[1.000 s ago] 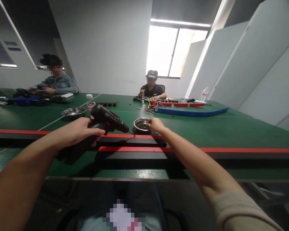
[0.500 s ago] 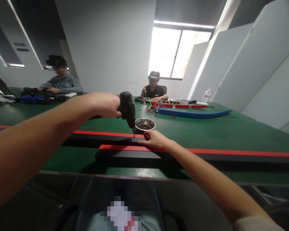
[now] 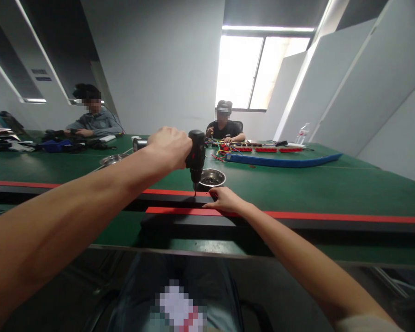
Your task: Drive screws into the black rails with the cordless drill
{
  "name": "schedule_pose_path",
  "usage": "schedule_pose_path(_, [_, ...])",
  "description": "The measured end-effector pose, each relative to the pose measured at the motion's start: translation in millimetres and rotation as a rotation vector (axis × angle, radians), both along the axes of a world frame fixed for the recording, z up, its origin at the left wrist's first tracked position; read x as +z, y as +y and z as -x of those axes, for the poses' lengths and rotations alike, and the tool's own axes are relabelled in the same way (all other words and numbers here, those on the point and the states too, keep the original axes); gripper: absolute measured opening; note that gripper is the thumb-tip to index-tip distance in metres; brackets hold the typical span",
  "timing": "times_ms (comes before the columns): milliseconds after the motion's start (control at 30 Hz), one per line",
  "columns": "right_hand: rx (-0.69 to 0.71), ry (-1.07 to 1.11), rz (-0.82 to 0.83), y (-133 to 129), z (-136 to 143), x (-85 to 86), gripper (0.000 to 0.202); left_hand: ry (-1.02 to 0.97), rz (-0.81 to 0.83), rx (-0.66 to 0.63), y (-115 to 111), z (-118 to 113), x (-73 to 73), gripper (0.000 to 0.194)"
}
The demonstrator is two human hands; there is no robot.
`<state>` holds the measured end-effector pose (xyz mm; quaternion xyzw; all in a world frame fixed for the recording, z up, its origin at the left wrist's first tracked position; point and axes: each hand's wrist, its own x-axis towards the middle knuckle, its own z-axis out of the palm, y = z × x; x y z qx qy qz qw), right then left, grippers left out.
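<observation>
drill (image 3: 196, 154) tipped upright in left hand (image 3: 170, 146); right hand (image 3: 227, 201) clasps bar (image 3: 174, 201) on green table (image 3: 280, 189)

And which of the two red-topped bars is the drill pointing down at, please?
The farther bar, beneath the drill, extending left; the nearer bar extends right.

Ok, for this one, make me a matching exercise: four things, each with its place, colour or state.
1. power drill
2. right hand
3. metal bowl
4. curved strip

A. blue
B. at the end of the farther red-topped bar
C. holding small dark pieces
D. in the left hand, pointing down

Pairs: 1-D, 2-B, 3-C, 4-A
</observation>
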<state>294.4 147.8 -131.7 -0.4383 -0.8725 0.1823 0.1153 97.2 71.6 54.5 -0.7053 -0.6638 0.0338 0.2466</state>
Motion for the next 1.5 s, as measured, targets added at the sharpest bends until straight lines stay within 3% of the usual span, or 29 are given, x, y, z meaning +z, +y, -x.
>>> schedule_pose_path(367, [0.089, 0.046, 0.001, 3.9, -3.2, 1.2, 0.05, -0.212, 0.001, -0.015, -7.4, 17.1, -1.5, 0.034])
schedule_pose_path(500, [0.149, 0.05, 0.02, 4.8, -7.6, 3.5, 0.047, -0.248, 0.168, -0.011, -16.5, 33.8, 6.9, 0.03])
schedule_pose_path(600, [0.18, 0.058, -0.003, 4.9, -17.3, 7.8, 0.046, -0.395, 0.285, -0.018, -21.5, 53.4, 4.9, 0.022])
schedule_pose_path(667, [0.178, 0.065, -0.001, 4.6, -28.8, 11.5, 0.046, -0.567, 0.255, -0.084, -23.7, 66.3, -6.5, 0.023])
schedule_pose_path(767, [0.144, 0.055, 0.052, 4.2, -53.2, 17.2, 0.047, -0.925, 0.177, -0.156, -27.0, 80.1, -38.1, 0.034])
schedule_pose_path(867, [0.073, 0.049, 0.135, 4.8, -83.5, 21.5, 0.049, -1.334, 0.19, -0.09, -32.3, 83.3, -76.8, 0.035])
schedule_pose_path(1000, [-0.08, 0.068, 0.246, 12.4, -130.7, 21.3, 0.065, -1.701, 0.172, -0.07, -41.7, 74.9, -120.1, 0.034])
schedule_pose_path(1133, [-0.202, 0.008, 0.275, 28.5, -184.1, 19.2, 0.076, -2.002, 0.188, -0.195, -45.3, 65.9, -149.9, 0.029])
schedule_pose_path(1233, [-0.26, -0.065, 0.309, 39.2, -211.6, 25.9, 0.077, -2.249, 0.198, -0.219, -44.3, 62.8, -164.9, 0.026])
schedule_pose_path(1300, [-0.281, -0.09, 0.325, 43.5, -211.8, 35.5, 0.077, -2.356, 0.207, -0.205, -43.8, 62.0, -170.5, 0.026])
schedule_pose_path(1367, [-0.283, -0.058, 0.283, 46.6, -192.3, 46.0, 0.075, -2.392, 0.21, -0.181, -43.9, 61.5, -172.2, 0.025])
schedule_pose_path(1500, [-0.153, 0.127, 0.116, 58.2, -103.9, 54.4, 0.05, -2.384, 0.24, -0.135, -45.0, 59.8, -168.6, 0.023])
